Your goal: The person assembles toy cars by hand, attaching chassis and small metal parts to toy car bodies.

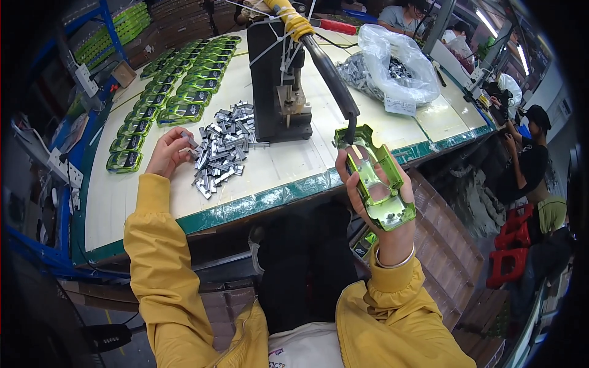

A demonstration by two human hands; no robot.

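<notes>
My left hand (169, 153) is at the left edge of a pile of small grey metal pieces (224, 147) on the table. Thumb and fingers pinch one grey metal piece (191, 141) from it. My right hand (392, 236) is held off the table's front edge, closed around a translucent green toy car body shell (392, 216). The shell's hollow inside faces up, showing its window openings. Between the hands stands a black lever press (269, 86), its long dark lever (331, 76) slanting down toward the shell.
Rows of green car shells (181, 115) lie at the left of the table (294, 161). A clear plastic bag (417, 86) of metal pieces sits at the back right. Red stools (508, 264) and a co-worker (532, 153) are at the right, cardboard (445, 245) below.
</notes>
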